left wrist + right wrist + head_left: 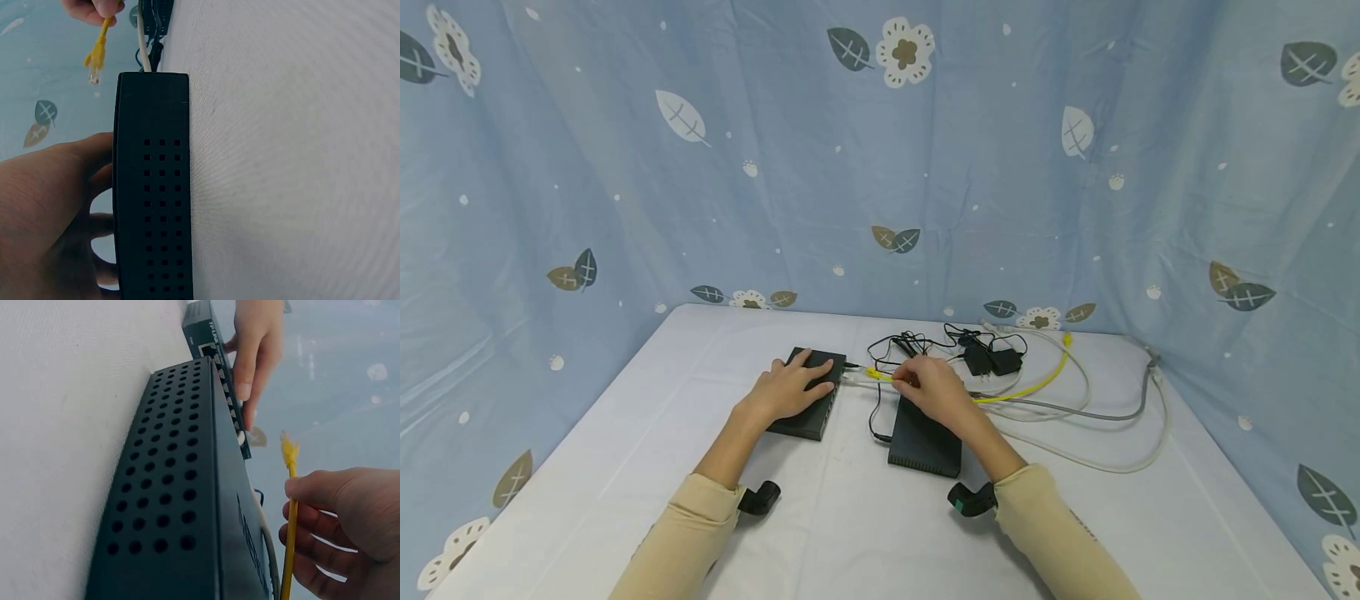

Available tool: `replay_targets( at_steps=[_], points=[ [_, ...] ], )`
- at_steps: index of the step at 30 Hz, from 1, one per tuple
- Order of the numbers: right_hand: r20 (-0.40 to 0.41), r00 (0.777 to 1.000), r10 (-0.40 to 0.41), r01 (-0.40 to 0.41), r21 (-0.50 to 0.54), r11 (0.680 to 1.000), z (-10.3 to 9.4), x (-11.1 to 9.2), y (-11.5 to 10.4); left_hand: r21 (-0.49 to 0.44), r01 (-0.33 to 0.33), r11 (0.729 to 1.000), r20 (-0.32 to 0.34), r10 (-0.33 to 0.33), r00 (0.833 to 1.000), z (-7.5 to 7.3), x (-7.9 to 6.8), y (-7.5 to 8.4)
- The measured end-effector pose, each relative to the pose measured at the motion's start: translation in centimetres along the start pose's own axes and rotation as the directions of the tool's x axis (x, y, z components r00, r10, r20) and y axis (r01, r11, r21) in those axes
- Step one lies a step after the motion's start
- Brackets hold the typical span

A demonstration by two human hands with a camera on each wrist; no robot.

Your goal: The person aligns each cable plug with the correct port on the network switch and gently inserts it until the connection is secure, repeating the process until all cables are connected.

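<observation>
A flat black network switch [805,427] with a row of ports [225,384] lies on the left of the table. Spread across its top is my left hand [784,392], pressing lightly with extended fingers. My right hand [936,390] pinches a yellow Ethernet cable [291,519] just behind its clear plug [94,72]. That plug points toward the switch's port side, raised and apart from it. Below the right hand lies a second black box [925,442] with perforated sides. A white cable [144,50] runs to the switch's port side, at its far end.
Black power adapters [992,358] with tangled thin cords sit behind the second box. Grey cable [1120,417] and white cable [1120,469] loop across the right side of the white table [647,433]. A patterned blue curtain [790,167] hangs around the back and sides.
</observation>
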State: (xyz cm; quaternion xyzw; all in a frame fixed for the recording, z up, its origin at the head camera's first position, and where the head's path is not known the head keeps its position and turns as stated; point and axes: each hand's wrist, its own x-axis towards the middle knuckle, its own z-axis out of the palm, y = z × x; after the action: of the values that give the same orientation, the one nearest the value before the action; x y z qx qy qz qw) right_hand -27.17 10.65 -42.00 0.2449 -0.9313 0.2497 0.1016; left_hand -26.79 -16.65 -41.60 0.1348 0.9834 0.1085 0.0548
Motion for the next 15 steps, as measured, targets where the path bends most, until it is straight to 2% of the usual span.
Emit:
replay_targets(
  at_steps=[15],
  points=[
    [0.052, 0.997, -0.057, 0.058, -0.017, 0.998, 0.92, 0.08, -1.06, 0.012, 0.007, 1.0, -0.001, -0.007, 1.0, 0.06, 0.09, -0.02]
  ],
)
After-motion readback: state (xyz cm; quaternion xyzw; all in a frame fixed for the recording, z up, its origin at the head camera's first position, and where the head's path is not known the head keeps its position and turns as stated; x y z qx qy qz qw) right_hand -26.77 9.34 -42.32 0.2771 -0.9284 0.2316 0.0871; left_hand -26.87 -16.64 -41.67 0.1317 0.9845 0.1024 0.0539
